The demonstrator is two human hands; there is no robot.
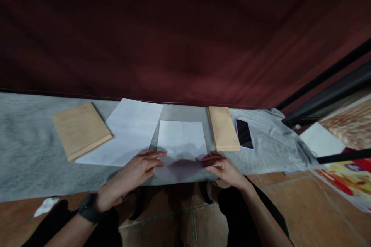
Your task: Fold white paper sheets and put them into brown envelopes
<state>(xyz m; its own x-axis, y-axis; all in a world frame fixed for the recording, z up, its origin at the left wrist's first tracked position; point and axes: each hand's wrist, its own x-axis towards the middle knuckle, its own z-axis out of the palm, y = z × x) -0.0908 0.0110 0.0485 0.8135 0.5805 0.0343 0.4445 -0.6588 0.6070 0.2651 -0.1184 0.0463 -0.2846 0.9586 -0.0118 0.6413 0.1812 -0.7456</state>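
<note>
A white sheet of paper (pixel 182 139) lies in front of me on the grey cloth, with its near part in shadow and a faint crease down the middle. My left hand (pixel 146 164), below a black wristwatch, holds its left edge between thumb and fingers. At the right edge, my right hand (pixel 220 166) grips the same sheet with bent fingers. Left of it are larger white sheets (pixel 135 127), partly covered by a wide brown envelope (pixel 81 129). To the right of my sheet stands a narrower stack of brown envelopes (pixel 223 128).
The long surface is covered with grey cloth (pixel 26 154). A phone (pixel 244 134) lies right of the narrow envelopes. Behind hangs a dark red curtain (pixel 179 46). A dark metal frame (pixel 327 81) and a colourful printed box (pixel 348 181) are at the right. Crumpled white tissue (pixel 46 206) lies on the tiled floor.
</note>
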